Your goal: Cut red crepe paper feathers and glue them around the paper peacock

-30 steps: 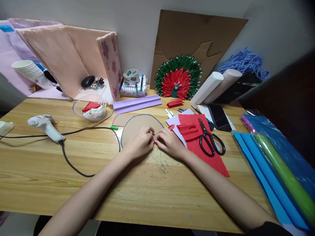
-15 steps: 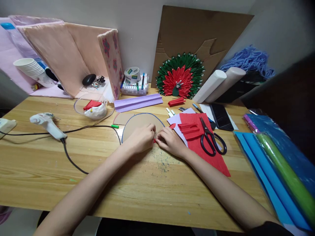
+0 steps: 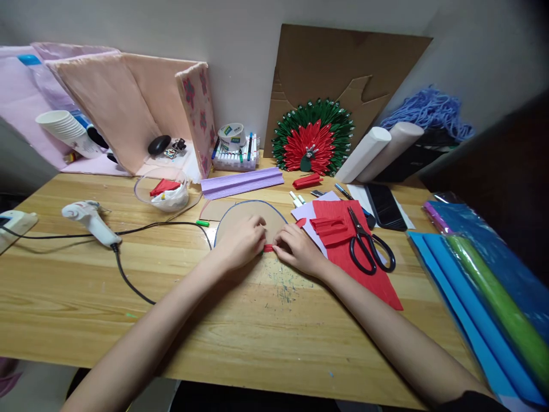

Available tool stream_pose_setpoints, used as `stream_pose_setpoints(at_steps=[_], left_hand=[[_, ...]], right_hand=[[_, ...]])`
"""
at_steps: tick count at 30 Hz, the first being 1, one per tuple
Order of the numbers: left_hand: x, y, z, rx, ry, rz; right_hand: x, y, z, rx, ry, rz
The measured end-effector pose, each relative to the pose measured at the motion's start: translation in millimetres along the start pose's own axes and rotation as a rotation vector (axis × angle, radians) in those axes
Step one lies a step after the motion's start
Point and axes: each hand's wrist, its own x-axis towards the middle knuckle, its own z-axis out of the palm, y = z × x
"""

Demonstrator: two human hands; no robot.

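Observation:
Both hands meet over the near edge of a round cardboard disc (image 3: 231,220) outlined in blue. Between them is a small strip of red crepe paper (image 3: 268,248). My left hand (image 3: 245,243) pinches its left end with bent fingers. The thumb and fingers of my right hand (image 3: 297,246) close on the right end. Just right of that hand lie a red crepe paper sheet (image 3: 364,280), a folded bundle of red paper (image 3: 329,229) and black-handled scissors (image 3: 364,246). Part of the disc is hidden under my left hand.
A white glue gun (image 3: 92,223) with a black cord lies at left, near a clear bowl (image 3: 139,189). Behind are folded purple paper (image 3: 242,182), a marker box (image 3: 235,157) and a red-green paper peacock (image 3: 313,137). Wrapped paper rolls (image 3: 480,280) line the right side.
My hands have drawn slightly apart, the left one shifting left, so more of the red strip shows between them. The whole view has tilted a little.

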Motion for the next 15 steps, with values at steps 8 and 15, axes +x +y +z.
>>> stream_pose_setpoints(at_steps=[8, 15], left_hand=[[-37, -40, -13.4, -0.051, 0.269, -0.729], [-45, -58, -2.2, -0.496, 0.281, -0.775]], right_hand=[[-1, 2, -2, 0.103, 0.173, 0.249], [0, 4, -2, 0.138, 0.156, 0.319]])
